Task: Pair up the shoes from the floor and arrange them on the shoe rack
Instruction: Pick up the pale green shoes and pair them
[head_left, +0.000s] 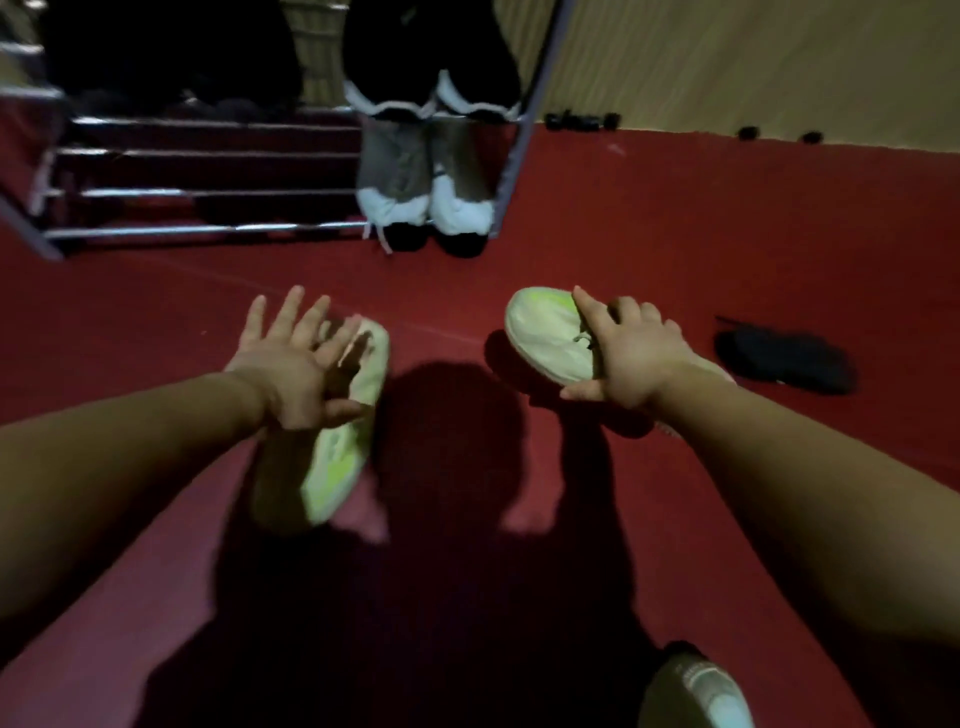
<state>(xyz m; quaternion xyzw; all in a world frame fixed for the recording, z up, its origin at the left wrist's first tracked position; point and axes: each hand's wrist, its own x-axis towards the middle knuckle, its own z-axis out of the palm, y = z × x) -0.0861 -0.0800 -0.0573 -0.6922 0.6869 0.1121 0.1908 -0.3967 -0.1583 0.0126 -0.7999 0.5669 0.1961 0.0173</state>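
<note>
Reaching over the red floor (597, 208), the right hand (631, 353) grips one pale green shoe (545, 332) while the spread, ungripping left hand (291, 358) hovers over its mate (337, 457); grasp that firmly, then carry both to the shoe rack (208, 156).

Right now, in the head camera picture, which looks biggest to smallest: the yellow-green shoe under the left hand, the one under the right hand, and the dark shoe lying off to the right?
1. Left yellow-green shoe, though it lies nearer the camera.
2 and 3. Right yellow-green shoe and dark shoe look alike; the right hand hides part of the former, so unranked.
</note>
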